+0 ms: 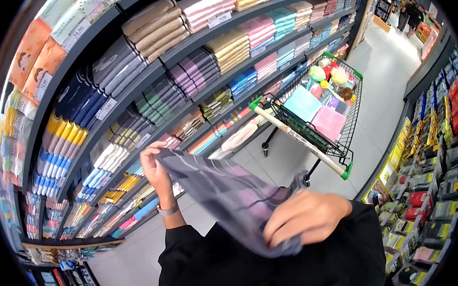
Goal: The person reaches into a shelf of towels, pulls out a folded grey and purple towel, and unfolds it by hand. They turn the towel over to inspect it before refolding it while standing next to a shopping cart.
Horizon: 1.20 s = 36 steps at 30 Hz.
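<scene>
A dark grey and purple checked towel (223,187) hangs spread between my two hands, slightly blurred. My left hand (157,170) is closed on its upper left corner, in front of the shelves. At the other end, my right hand (309,216) grips the towel's edge close to my body; it is smeared a little by motion. Folded checked towels with a similar purple pattern (195,72) lie in a stack on the shelf beyond.
Long shelves of folded towels (229,47) run along the left. A shopping cart (304,139) with pink and blue boxes and other goods stands ahead. Packaged goods hang on a rack (423,200) at right. People (413,17) stand far down the aisle.
</scene>
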{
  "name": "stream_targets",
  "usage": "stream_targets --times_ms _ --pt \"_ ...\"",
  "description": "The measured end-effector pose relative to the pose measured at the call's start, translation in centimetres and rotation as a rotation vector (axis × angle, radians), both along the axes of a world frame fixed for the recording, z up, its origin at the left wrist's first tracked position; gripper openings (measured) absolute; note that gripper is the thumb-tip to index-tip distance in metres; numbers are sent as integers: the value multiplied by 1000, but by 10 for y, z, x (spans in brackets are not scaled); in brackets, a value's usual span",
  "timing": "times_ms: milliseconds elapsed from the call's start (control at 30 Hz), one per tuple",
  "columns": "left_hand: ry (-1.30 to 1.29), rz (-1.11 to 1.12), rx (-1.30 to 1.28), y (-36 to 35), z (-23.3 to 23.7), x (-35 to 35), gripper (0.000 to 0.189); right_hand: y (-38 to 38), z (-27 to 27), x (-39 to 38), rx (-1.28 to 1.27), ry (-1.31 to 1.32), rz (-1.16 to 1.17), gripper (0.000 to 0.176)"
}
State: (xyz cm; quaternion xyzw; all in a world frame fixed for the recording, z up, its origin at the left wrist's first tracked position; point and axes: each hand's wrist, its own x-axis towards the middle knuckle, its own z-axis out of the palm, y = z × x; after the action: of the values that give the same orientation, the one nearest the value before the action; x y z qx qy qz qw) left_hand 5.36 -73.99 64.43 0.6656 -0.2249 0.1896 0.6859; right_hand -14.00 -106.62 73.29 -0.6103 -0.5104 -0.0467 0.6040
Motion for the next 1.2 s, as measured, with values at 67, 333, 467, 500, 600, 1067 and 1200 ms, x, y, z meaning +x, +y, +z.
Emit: stream_targets --times_ms 67,333,467,500,600,1067,1200 --pt "9 -46 -123 2 -9 8 8 15 -5 -6 -70 -4 53 18" --pt "195 -150 -396 -2 -16 23 8 9 -28 23 82 301 3 25" --pt "293 -432 -409 -38 -3 11 24 41 -23 25 35 274 184 29" --pt "326 -529 -404 -46 -2 8 29 52 -25 25 28 276 218 32" --pt "361 -702 -276 -68 -3 0 35 63 -38 37 -50 380 219 33" --pt "364 -495 -679 -74 6 24 22 35 -50 25 66 454 320 43" --pt "312 -698 -619 -82 -12 26 21 66 -47 22 -65 375 360 40"
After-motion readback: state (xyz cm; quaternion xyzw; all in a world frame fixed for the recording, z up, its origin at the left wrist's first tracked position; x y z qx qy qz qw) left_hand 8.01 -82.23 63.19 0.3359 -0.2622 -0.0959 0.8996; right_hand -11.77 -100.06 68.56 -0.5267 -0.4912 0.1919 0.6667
